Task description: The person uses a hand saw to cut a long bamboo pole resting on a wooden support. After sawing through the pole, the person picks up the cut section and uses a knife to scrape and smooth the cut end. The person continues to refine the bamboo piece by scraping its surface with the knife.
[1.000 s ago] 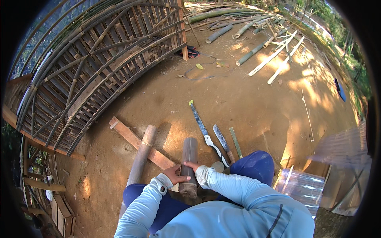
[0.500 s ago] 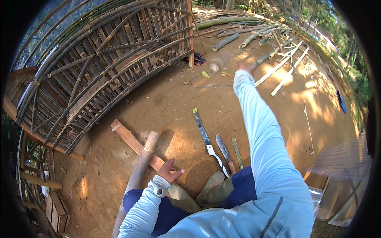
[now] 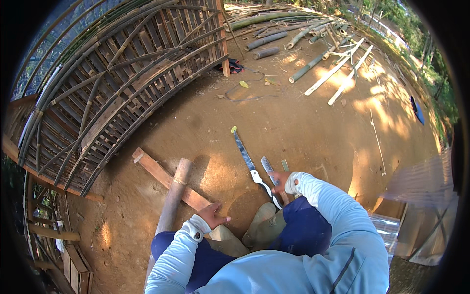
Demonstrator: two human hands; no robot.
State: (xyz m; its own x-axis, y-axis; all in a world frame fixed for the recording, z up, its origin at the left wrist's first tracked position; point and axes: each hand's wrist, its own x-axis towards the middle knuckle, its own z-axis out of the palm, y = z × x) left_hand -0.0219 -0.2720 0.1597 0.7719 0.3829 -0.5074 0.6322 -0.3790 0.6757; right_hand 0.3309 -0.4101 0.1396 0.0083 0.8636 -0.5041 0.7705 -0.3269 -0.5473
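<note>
My left hand [image 3: 211, 216] hovers at the near end of a reddish wooden plank [image 3: 161, 172], holding nothing, its thumb and fingers apart. Across that plank lies a thick bamboo pole [image 3: 174, 198], reaching back beside my left leg. My right hand [image 3: 280, 182] is over a machete [image 3: 267, 165], fingers apart; it covers the lower blade, and I cannot make out whether it touches. Just left of the machete rests a pruning saw [image 3: 243, 151] with a white and black handle. A short bamboo strip [image 3: 285, 165] lies partly hidden behind my right hand.
A large bamboo slatted frame [image 3: 122, 93] stands at the left. Bamboo poles [image 3: 308, 66] and pale split lengths [image 3: 338, 73] lie at the far right, with a short bamboo piece [image 3: 267, 53] near them. A wooden crate [image 3: 77, 267] sits at lower left.
My right hand has come back from far forward to the machete. A blurred object in the air before is gone, and a short bamboo piece now lies farther off. My left hand stays nearly still.
</note>
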